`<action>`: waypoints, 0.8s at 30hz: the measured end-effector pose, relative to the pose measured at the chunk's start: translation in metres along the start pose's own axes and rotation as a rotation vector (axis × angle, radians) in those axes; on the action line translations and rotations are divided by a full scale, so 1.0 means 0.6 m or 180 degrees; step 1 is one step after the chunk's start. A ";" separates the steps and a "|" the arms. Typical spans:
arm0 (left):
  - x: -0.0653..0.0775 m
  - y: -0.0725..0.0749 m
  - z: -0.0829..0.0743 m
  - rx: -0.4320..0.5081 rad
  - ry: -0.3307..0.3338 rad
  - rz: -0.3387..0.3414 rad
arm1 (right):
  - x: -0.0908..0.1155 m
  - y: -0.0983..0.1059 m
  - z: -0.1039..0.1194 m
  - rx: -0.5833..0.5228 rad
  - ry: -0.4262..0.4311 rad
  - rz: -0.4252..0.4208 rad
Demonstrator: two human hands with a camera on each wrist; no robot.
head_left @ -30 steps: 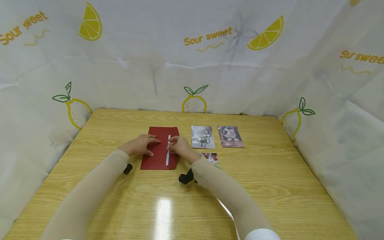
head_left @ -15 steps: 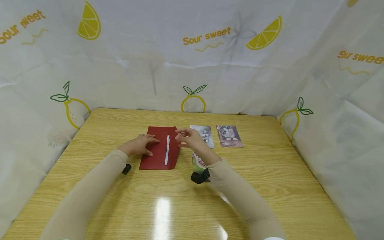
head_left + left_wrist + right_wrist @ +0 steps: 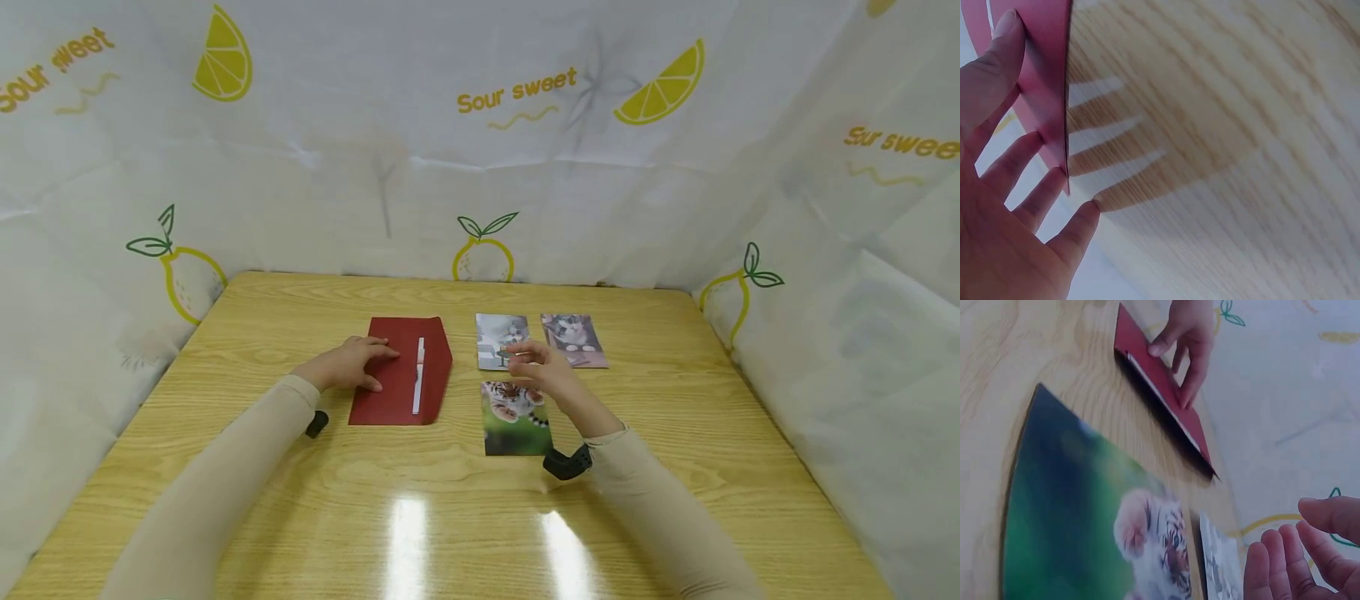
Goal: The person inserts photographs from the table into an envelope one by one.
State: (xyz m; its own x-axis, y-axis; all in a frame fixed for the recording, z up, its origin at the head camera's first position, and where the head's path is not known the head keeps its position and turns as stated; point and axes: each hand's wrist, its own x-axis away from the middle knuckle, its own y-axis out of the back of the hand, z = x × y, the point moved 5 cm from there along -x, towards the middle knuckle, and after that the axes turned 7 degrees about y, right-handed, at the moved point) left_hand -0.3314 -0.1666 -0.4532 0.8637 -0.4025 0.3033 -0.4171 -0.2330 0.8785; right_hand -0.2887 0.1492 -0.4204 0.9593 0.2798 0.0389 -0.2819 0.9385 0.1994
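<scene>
Red envelope (image 3: 382,400) flat on counter (image 3: 300,508); left hand (image 3: 343,364) resting on its left part, fingers spread wide. Right of envelope: right hand (image 3: 553,375), fingers loosely bent, nothing held, above tiger card (image 3: 513,435); grey card (image 3: 491,340) and cat card (image 3: 576,332) also right of envelope, farther back than tiger card.

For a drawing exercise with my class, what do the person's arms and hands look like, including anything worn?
The left sleeve and right sleeve are plain beige and reach the wrists. Small black wrist cameras show beneath. The left hand and right hand are bare, with no gloves or rings visible.
</scene>
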 end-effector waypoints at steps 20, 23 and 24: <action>0.008 0.003 -0.008 -0.0020 -0.0007 -0.0015 | 0.023 0.067 -0.085 0.0447 -0.0459 0.0043; 0.008 0.004 -0.008 -0.0008 0.0005 -0.0012 | 0.020 0.068 -0.089 0.0484 -0.0476 0.0043; 0.007 0.004 -0.008 -0.0009 0.0004 -0.0011 | 0.020 0.068 -0.090 0.0498 -0.0511 0.0019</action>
State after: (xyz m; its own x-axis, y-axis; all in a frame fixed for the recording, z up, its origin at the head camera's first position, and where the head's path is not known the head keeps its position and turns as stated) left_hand -0.3270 -0.1645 -0.4481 0.8655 -0.4006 0.3007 -0.4132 -0.2319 0.8806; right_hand -0.2900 0.2018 -0.4649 0.9518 0.2377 0.1936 -0.2931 0.8906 0.3477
